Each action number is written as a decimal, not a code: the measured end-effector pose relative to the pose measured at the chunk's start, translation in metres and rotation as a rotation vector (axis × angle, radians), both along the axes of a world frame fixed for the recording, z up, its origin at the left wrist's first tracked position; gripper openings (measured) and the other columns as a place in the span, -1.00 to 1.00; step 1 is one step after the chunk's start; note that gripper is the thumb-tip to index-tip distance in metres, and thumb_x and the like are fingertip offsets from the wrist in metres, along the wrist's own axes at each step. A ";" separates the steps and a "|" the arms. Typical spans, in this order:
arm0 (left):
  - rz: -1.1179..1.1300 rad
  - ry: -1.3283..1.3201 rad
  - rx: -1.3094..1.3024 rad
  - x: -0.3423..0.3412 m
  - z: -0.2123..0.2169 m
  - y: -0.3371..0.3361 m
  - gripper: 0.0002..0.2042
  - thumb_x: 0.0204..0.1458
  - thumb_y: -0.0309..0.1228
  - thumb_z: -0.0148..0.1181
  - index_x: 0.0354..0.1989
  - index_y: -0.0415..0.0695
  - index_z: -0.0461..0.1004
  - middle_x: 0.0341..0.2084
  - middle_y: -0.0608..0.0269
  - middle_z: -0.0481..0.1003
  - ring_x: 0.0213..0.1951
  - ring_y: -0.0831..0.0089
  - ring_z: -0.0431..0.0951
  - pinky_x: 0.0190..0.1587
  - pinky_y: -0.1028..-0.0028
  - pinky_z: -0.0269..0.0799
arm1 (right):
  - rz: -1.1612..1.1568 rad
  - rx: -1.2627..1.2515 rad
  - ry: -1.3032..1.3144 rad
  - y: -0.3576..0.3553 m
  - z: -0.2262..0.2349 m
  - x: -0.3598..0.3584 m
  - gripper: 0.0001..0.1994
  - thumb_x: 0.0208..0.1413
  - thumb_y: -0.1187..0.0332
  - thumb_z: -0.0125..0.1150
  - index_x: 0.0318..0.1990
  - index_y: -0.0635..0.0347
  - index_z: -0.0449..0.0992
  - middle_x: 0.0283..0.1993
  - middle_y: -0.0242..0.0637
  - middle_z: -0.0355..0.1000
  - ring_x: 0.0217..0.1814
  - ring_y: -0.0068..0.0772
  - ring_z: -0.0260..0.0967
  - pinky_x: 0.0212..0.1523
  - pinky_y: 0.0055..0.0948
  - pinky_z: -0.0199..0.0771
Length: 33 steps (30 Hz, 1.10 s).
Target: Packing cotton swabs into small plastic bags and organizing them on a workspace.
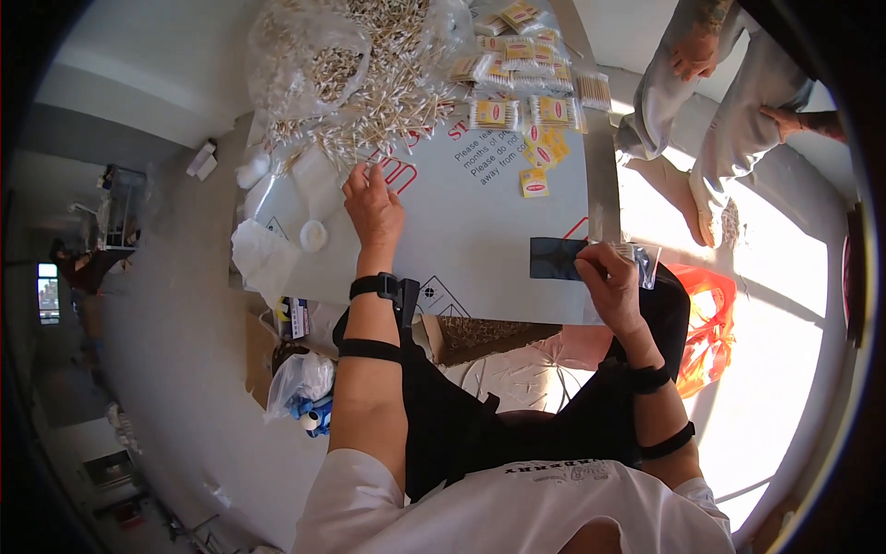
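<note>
My left hand [376, 214] reaches to the near edge of a big loose pile of cotton swabs [392, 88]; its fingers are stretched out and slightly apart, fingertips at the swabs. At the table's right edge my right hand [613, 284] is closed, with a small bundle of cotton swabs [624, 250] showing above its fingers. Beside those fingers lies a dark rectangular card [554, 258]. A clear plastic bag [650, 262] shows just right of the bundle; whether the hand grips it too I cannot tell.
Packed swab bags [521, 55] with yellow labels lie at the back right, loose yellow cards [534, 183] nearer. White plastic [263, 258] and a small round white tub [314, 236] lie on the left. A seated person's legs [738, 138] are beyond the table's right side, an orange bag [709, 323] below.
</note>
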<state>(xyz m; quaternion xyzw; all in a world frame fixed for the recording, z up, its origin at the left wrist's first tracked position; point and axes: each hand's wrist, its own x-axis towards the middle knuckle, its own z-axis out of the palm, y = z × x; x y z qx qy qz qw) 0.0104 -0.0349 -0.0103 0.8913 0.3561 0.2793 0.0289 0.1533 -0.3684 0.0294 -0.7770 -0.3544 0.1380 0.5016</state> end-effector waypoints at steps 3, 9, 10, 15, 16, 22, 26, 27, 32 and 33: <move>-0.003 0.080 0.024 -0.002 -0.003 0.037 -0.64 -0.15 -0.60 0.25 -0.11 -0.09 0.45 -0.13 0.11 0.40 -0.05 0.07 0.36 0.00 0.20 0.34 | 0.191 -0.020 0.050 0.061 0.004 -0.004 -0.91 -0.02 0.50 0.24 -0.37 0.26 0.46 -0.50 -0.18 0.44 -0.50 -0.23 0.42 -0.44 -0.38 0.38; -0.184 -0.144 -0.138 0.030 -0.010 0.002 -0.83 -0.14 -0.65 0.16 -0.33 -0.19 0.41 -0.35 0.08 0.39 -0.23 0.06 0.42 -0.21 0.19 0.38 | 0.201 -0.016 -0.134 0.206 -0.017 0.010 -0.82 -0.05 0.45 0.28 -0.26 0.25 0.49 -0.29 -0.21 0.43 -0.32 -0.18 0.44 -0.28 -0.33 0.44; -0.190 -0.146 -0.150 0.036 -0.008 -0.012 -0.83 -0.14 -0.65 0.16 -0.33 -0.19 0.41 -0.35 0.08 0.39 -0.23 0.06 0.42 -0.21 0.19 0.38 | 0.189 -0.057 -0.176 0.225 -0.023 0.012 -0.83 -0.04 0.42 0.27 -0.27 0.22 0.49 -0.27 -0.21 0.43 -0.28 -0.14 0.44 -0.25 -0.29 0.45; -0.262 -0.144 -0.253 0.030 -0.004 -0.056 -0.83 -0.13 -0.65 0.16 -0.33 -0.25 0.38 -0.39 0.04 0.37 -0.26 0.07 0.41 -0.23 0.20 0.36 | 0.278 -0.207 -0.256 0.272 -0.035 0.016 -0.87 -0.05 0.38 0.23 -0.32 0.15 0.51 -0.24 -0.23 0.43 -0.22 -0.10 0.45 -0.18 -0.26 0.46; -0.294 -0.153 -0.302 0.027 -0.003 -0.058 -0.82 -0.11 -0.67 0.14 -0.33 -0.19 0.37 -0.38 0.13 0.40 -0.26 0.09 0.44 -0.22 0.24 0.40 | 0.311 -0.249 -0.274 0.274 -0.036 0.018 -0.88 -0.06 0.37 0.23 -0.33 0.13 0.51 -0.25 -0.24 0.43 -0.21 -0.11 0.45 -0.18 -0.26 0.46; -0.237 -0.291 -0.318 0.002 0.016 -0.027 -0.65 -0.17 -0.74 0.08 -0.15 -0.17 0.42 -0.15 0.10 0.42 -0.07 0.06 0.38 0.00 0.23 0.34 | 0.343 -0.252 -0.262 0.248 -0.038 0.035 -0.86 -0.12 0.34 0.28 -0.36 0.08 0.53 -0.24 -0.25 0.44 -0.19 -0.11 0.46 -0.15 -0.24 0.46; -0.126 -0.120 -0.161 -0.019 0.002 0.032 -0.63 -0.21 -0.72 0.17 -0.17 -0.09 0.44 -0.13 0.16 0.38 -0.09 0.08 0.35 -0.06 0.22 0.35 | 0.459 -0.182 -0.076 0.220 -0.015 0.028 -0.83 -0.19 0.39 0.34 -0.38 0.11 0.50 -0.27 -0.27 0.40 -0.11 -0.13 0.41 -0.07 -0.26 0.41; -0.143 -0.084 -0.192 -0.020 0.000 0.036 -0.66 -0.22 -0.70 0.20 -0.23 -0.08 0.44 -0.20 0.17 0.39 -0.12 0.10 0.36 -0.10 0.22 0.36 | 0.455 -0.189 -0.078 0.206 -0.015 0.024 -0.83 -0.19 0.39 0.34 -0.38 0.11 0.50 -0.27 -0.27 0.40 -0.11 -0.13 0.41 -0.07 -0.26 0.41; -0.157 -0.043 -0.264 -0.016 0.001 0.015 -0.76 -0.22 -0.66 0.25 -0.39 -0.09 0.41 -0.39 0.19 0.38 -0.24 0.13 0.39 -0.21 0.22 0.37 | 0.443 -0.114 -0.356 0.145 -0.029 0.002 -0.82 -0.23 0.45 0.35 -0.44 0.13 0.45 -0.31 -0.31 0.31 -0.15 -0.16 0.32 -0.14 -0.25 0.35; -0.139 -0.016 -0.271 -0.013 0.000 0.003 -0.78 -0.22 -0.66 0.25 -0.42 -0.09 0.40 -0.43 0.20 0.37 -0.28 0.13 0.40 -0.25 0.21 0.37 | 0.435 -0.120 -0.356 0.134 -0.031 -0.004 -0.82 -0.23 0.45 0.35 -0.44 0.13 0.45 -0.31 -0.31 0.31 -0.15 -0.16 0.32 -0.14 -0.25 0.35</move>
